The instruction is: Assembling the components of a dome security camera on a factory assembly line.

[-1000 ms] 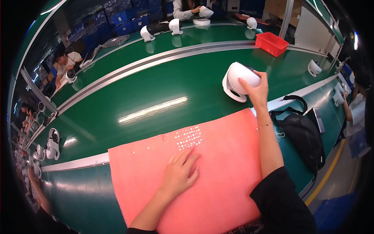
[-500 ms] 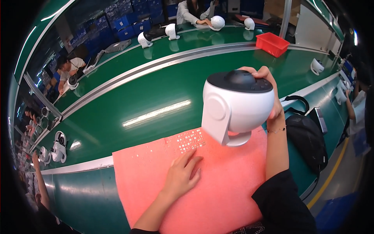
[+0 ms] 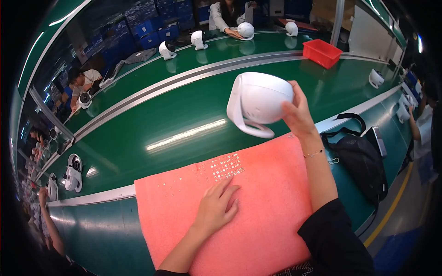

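My right hand (image 3: 299, 110) grips a white, rounded security camera (image 3: 268, 97) by its right side and holds it in the air above the green belt. The camera is tilted, with its curved bracket at the left and below and its dark face out of sight. On a pink foam mat (image 3: 258, 216) rests my left hand (image 3: 215, 207), fingers spread and nothing in them. Its fingertips lie close to the lower edge of a block of small shiny round pieces (image 3: 227, 166) set in rows. A few more such pieces are scattered to the left on the mat.
A red bin (image 3: 321, 53) stands beyond the belt's metal divider (image 3: 193, 73). Several white cameras (image 3: 199, 40) sit on the far belt, where a co-worker's hand touches one. Another camera (image 3: 72, 178) stands at left. A black bag (image 3: 361, 161) lies at right.
My right hand has raised the camera away from the mat and tipped it, so its dark face no longer shows. Cameras on the far belt have shifted slightly left. My left hand stays put.
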The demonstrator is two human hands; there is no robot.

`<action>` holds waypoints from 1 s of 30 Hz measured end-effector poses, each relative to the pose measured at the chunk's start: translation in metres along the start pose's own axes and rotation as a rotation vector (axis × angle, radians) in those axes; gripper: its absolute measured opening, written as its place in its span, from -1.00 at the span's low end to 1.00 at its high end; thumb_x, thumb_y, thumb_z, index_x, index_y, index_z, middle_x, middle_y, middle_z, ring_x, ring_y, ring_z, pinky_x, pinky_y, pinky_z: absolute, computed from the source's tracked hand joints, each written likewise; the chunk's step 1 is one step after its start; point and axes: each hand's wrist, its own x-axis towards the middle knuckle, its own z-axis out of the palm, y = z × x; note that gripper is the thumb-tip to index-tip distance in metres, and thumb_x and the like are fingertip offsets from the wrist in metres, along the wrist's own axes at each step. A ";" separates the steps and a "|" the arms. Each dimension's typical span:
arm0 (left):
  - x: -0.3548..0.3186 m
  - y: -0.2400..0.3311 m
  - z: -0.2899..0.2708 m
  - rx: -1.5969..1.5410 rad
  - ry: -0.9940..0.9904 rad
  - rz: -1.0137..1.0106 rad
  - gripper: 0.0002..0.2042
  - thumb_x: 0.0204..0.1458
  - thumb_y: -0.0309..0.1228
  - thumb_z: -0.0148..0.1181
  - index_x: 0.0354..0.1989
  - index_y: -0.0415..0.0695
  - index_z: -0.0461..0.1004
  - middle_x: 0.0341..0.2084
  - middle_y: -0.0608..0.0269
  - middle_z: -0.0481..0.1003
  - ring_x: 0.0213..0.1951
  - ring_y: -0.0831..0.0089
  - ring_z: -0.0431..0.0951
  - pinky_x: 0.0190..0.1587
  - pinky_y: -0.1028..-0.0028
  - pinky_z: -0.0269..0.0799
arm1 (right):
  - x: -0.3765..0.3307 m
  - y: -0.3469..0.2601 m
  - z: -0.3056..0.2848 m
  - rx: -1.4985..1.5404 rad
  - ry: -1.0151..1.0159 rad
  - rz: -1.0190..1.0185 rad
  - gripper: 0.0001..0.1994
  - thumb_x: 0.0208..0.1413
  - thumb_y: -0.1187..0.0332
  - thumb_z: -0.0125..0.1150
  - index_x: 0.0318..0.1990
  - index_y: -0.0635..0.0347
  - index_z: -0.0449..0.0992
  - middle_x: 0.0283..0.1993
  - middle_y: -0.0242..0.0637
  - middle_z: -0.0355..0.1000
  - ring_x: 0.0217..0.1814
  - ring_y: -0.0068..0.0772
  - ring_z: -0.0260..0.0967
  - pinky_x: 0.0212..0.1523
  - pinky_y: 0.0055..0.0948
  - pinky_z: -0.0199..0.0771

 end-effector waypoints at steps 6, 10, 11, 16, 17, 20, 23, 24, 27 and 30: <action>0.004 0.004 0.003 0.010 -0.009 -0.019 -0.67 -0.15 -0.43 0.15 -0.12 -0.12 0.41 0.02 0.04 0.31 0.01 0.11 0.35 0.00 0.25 0.28 | -0.001 0.054 -0.017 -1.137 0.371 -0.398 -0.35 -0.38 0.29 0.46 -0.08 0.28 0.24 -0.04 -0.12 0.20 0.01 -0.12 0.20 0.00 -0.26 0.25; 0.006 0.003 0.002 0.016 -0.013 -0.015 -0.67 -0.15 -0.44 0.14 -0.12 -0.12 0.40 0.02 0.04 0.30 0.01 0.11 0.35 0.01 0.25 0.28 | -0.008 0.063 -0.020 -1.317 0.247 -0.416 -0.32 -0.39 0.29 0.47 -0.07 0.25 0.20 0.08 -0.08 0.04 0.12 -0.04 0.04 0.09 -0.18 0.13; 0.007 0.003 0.003 0.010 -0.014 -0.014 -0.67 -0.14 -0.42 0.14 -0.12 -0.11 0.40 0.02 0.05 0.30 0.02 0.12 0.33 0.02 0.24 0.26 | -0.008 0.063 -0.019 -1.316 0.247 -0.414 -0.32 -0.39 0.29 0.47 -0.07 0.25 0.20 0.08 -0.08 0.04 0.12 -0.04 0.04 0.09 -0.18 0.13; 0.006 0.005 0.001 0.028 -0.031 -0.017 -0.67 -0.13 -0.40 0.13 -0.11 -0.10 0.39 0.03 0.06 0.30 0.04 0.13 0.32 0.03 0.23 0.25 | -0.019 0.056 0.006 -1.692 0.416 -0.377 -0.38 -0.28 0.33 0.36 -0.01 0.16 0.18 0.13 -0.01 -0.08 0.16 0.12 -0.15 0.09 -0.05 0.08; 0.008 0.003 0.005 0.026 -0.036 -0.022 -0.67 -0.13 -0.40 0.13 -0.12 -0.11 0.39 0.02 0.06 0.30 0.03 0.13 0.32 0.03 0.22 0.25 | -0.018 0.059 0.009 -1.609 0.408 -0.387 -0.43 -0.25 0.35 0.30 -0.01 0.11 0.21 0.11 0.00 -0.08 0.13 0.17 -0.18 0.06 -0.01 0.07; 0.006 0.003 0.004 0.039 -0.038 -0.012 -0.67 -0.14 -0.41 0.14 -0.12 -0.12 0.39 0.01 0.06 0.30 0.02 0.12 0.33 0.02 0.22 0.26 | -0.032 0.062 0.041 -1.317 0.135 -0.370 -0.52 -0.24 0.42 0.23 -0.05 0.08 0.27 0.08 0.00 -0.08 0.09 0.17 -0.15 0.05 0.01 0.07; 0.007 0.010 0.005 0.016 -0.065 -0.041 -0.68 -0.14 -0.43 0.14 -0.14 -0.14 0.40 -0.02 0.04 0.33 -0.01 0.11 0.35 0.00 0.23 0.28 | -0.077 0.093 0.079 -1.360 -0.142 -0.579 -0.71 -0.18 0.47 0.13 -0.20 0.10 0.39 0.05 -0.06 0.00 0.07 0.10 -0.08 0.02 -0.07 0.19; 0.007 0.010 0.005 -0.005 -0.088 -0.090 -0.69 -0.15 -0.44 0.14 -0.16 -0.15 0.41 -0.05 0.04 0.35 -0.02 0.11 0.36 0.00 0.24 0.29 | -0.085 0.094 0.089 -1.253 -0.311 -0.645 -0.77 -0.17 0.49 0.11 -0.26 0.11 0.43 0.03 -0.10 0.05 0.06 0.09 -0.06 -0.02 -0.09 0.25; 0.006 0.005 0.007 -0.043 -0.126 -0.055 -0.70 -0.14 -0.46 0.14 -0.16 -0.17 0.43 -0.09 0.01 0.38 -0.02 0.10 0.37 0.00 0.25 0.29 | -0.087 0.083 0.085 -1.058 -0.574 -0.417 -0.82 -0.18 0.50 0.11 -0.33 0.10 0.47 -0.08 -0.25 0.20 0.03 0.08 -0.01 -0.18 -0.21 0.36; 0.014 0.013 0.014 0.037 0.002 0.004 -0.71 -0.13 -0.46 0.13 -0.16 -0.15 0.44 -0.07 -0.02 0.39 0.01 0.10 0.36 0.03 0.23 0.27 | -0.071 0.080 0.057 -1.118 -0.521 -0.366 -0.84 -0.18 0.48 0.14 -0.35 0.10 0.47 -0.27 -0.34 0.33 -0.11 -0.09 0.20 -0.34 -0.32 0.40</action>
